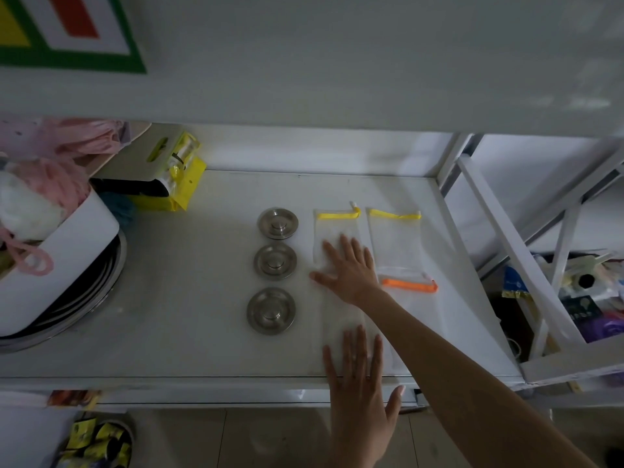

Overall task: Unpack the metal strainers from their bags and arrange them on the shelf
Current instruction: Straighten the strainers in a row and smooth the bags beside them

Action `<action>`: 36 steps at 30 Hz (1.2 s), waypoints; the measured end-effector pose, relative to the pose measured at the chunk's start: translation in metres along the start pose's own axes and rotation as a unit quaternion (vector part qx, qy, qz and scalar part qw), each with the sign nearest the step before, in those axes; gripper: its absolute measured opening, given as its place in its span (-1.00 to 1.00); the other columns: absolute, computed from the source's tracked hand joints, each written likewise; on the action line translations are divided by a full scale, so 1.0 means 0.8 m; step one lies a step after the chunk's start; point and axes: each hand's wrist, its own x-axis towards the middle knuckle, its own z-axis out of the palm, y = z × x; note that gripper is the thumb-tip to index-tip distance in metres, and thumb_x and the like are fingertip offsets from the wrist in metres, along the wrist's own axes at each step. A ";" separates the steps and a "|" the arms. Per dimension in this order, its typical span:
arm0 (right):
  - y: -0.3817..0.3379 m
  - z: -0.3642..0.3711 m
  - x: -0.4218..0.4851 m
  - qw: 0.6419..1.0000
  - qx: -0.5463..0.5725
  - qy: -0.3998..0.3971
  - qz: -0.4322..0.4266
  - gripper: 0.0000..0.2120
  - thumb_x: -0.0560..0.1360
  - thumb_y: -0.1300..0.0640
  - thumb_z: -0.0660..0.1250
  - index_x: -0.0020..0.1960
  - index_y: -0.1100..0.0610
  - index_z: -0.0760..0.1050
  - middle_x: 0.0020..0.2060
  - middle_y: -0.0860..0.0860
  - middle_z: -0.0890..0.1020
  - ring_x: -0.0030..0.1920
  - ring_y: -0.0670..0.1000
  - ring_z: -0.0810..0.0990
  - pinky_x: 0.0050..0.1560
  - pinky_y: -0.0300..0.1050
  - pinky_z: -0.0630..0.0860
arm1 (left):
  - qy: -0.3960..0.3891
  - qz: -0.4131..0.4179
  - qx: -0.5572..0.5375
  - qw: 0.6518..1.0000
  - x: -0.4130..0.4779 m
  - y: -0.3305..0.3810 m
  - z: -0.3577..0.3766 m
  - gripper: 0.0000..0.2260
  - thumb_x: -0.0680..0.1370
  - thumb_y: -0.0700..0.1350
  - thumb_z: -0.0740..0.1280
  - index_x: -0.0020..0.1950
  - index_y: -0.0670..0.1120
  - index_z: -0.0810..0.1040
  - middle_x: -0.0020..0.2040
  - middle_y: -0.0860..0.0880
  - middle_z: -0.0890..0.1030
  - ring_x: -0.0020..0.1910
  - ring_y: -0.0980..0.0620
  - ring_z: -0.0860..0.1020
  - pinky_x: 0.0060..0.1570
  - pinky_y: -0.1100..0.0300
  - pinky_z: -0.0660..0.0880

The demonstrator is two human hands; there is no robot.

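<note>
Three round metal strainers stand in a column on the white shelf [189, 298]: the far one [277, 223], the middle one [275, 261] and the near one [271, 310]. To their right lie flat clear bags: one with a yellow strip [334, 228], a second yellow-strip bag [395, 238], and an orange-strip bag [410, 286]. My right hand [347, 268] lies palm down, fingers spread, on the first yellow-strip bag. My left hand [358, 380] rests flat on another clear bag [341, 315] at the shelf's front edge. Neither hand grips anything.
A white tub [67, 265] with pink bags sits on stacked metal pans at the left. Yellow packets [175, 184] lie at the back left. A white rack [506, 251] with assorted goods stands to the right. Below the shelf is tiled floor.
</note>
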 end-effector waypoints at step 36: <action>0.172 -0.080 -0.047 0.971 0.195 0.124 0.066 -0.60 0.60 0.21 0.14 0.43 0.11 0.33 0.43 0.07 0.37 0.43 0.08 0.34 0.40 -0.09 0.24 | -0.076 0.100 -0.031 0.992 0.028 0.074 0.027 -0.30 0.60 0.32 -0.10 0.58 -0.11 0.24 0.60 -0.17 0.18 0.55 -0.19 0.19 0.42 -0.10 0.02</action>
